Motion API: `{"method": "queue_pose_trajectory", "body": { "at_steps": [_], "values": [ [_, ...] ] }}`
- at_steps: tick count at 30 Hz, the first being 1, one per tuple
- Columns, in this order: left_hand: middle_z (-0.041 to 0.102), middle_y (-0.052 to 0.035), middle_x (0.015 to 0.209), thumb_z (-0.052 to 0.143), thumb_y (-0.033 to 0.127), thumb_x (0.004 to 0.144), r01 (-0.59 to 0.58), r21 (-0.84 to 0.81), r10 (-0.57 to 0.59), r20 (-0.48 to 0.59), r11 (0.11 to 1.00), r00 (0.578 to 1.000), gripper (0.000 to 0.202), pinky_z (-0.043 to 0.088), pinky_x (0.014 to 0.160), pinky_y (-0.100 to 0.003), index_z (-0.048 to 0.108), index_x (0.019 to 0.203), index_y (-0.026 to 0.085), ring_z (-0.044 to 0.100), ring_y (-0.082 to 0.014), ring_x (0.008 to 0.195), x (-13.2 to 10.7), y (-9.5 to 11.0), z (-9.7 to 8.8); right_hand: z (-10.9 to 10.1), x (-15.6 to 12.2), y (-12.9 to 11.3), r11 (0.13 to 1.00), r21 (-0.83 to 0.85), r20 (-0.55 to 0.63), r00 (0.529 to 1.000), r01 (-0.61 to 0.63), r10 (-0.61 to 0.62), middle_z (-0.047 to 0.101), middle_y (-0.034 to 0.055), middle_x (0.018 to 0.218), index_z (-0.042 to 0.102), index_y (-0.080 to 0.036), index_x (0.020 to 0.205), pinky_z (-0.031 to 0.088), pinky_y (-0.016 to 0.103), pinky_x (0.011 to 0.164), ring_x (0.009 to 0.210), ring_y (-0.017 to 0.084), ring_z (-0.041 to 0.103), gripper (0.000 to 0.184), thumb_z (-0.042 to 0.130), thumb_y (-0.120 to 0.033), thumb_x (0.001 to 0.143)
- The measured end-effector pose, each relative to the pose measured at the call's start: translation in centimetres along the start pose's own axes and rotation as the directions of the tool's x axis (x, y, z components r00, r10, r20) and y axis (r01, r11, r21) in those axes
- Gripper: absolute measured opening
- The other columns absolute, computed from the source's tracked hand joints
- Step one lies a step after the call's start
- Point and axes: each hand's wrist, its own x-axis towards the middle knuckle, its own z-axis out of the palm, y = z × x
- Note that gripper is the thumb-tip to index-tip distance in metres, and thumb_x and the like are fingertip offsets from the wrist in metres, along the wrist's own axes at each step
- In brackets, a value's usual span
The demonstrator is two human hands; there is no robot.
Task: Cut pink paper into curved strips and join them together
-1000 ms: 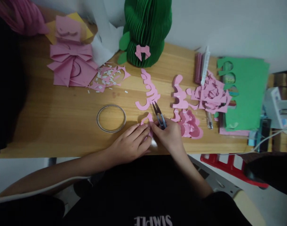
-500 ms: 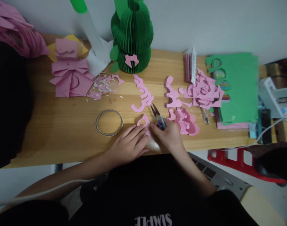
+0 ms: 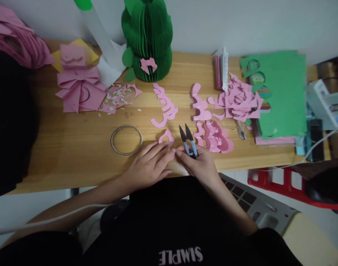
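My left hand point(image 3: 151, 164) lies with its fingers over a curved pink paper piece point(image 3: 165, 135), pressing it at the table's front edge. Thread snips point(image 3: 189, 141) with dark blades and blue handles sit in my right hand point(image 3: 200, 162), blades apart and pointing away from me. The thumb and fingertip of that hand meet the left fingertips at the paper. Just beyond lies a chain of curved pink cutouts point(image 3: 166, 105). Folded pink paper shapes point(image 3: 217, 136) rest right of the snips, with another scalloped strip point(image 3: 200, 105) behind them.
A tape ring point(image 3: 126, 140) lies left of my hands. At the back stands a green honeycomb paper figure point(image 3: 149, 40). Pink scraps point(image 3: 238, 99) and green sheets point(image 3: 285, 96) are on the right. Folded pink paper point(image 3: 80, 90) and small clippings point(image 3: 120, 96) lie left. A white cable point(image 3: 310, 155) crosses the right edge.
The snips' blades have spread apart and turned more upright in my right hand. The left hand stays on the pink paper. The whole view has shifted slightly.
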Motion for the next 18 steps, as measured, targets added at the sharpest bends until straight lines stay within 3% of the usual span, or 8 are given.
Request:
{"method": "queue_pose_trajectory", "body": {
  "at_steps": [5,13,18],
  "values": [
    [0.068,-0.0195,0.122,0.046,0.039,0.098,0.021,-0.01,-0.02,0.013,1.0,1.0,0.047,0.049,0.098,-0.042,0.052,0.127,0.004,0.063,-0.0285,0.116,0.1,0.0,-0.2,-0.7,0.1,-0.1,0.998,-0.056,0.024,1.0,-0.006,0.008,0.041,-0.008,0.046,0.061,-0.019,0.07,0.033,0.024,0.044,0.041,0.009,0.037,0.022,0.064,-0.039,0.08],
    [0.068,-0.0207,0.12,0.053,0.047,0.092,-0.061,-0.014,0.062,0.021,0.998,0.998,0.041,0.05,0.098,-0.048,0.068,0.103,0.01,0.062,-0.034,0.117,0.4,0.0,-0.8,-0.7,0.7,-0.7,0.907,-0.416,0.086,0.996,0.071,-0.039,0.063,0.0,0.061,0.063,-0.018,0.069,0.04,0.027,0.056,0.056,0.014,0.055,0.018,0.059,-0.031,0.081],
    [0.07,-0.0177,0.119,0.052,0.049,0.092,-0.04,-0.02,0.041,0.019,0.999,0.999,0.04,0.048,0.1,-0.047,0.069,0.096,0.013,0.063,-0.0314,0.117,0.2,0.0,-0.7,0.2,1.2,-0.6,0.847,-0.528,0.094,0.995,0.06,-0.012,0.069,0.0051,0.067,0.066,-0.017,0.073,0.043,0.03,0.058,0.06,0.018,0.06,0.02,0.058,-0.031,0.083]
  ]
}}
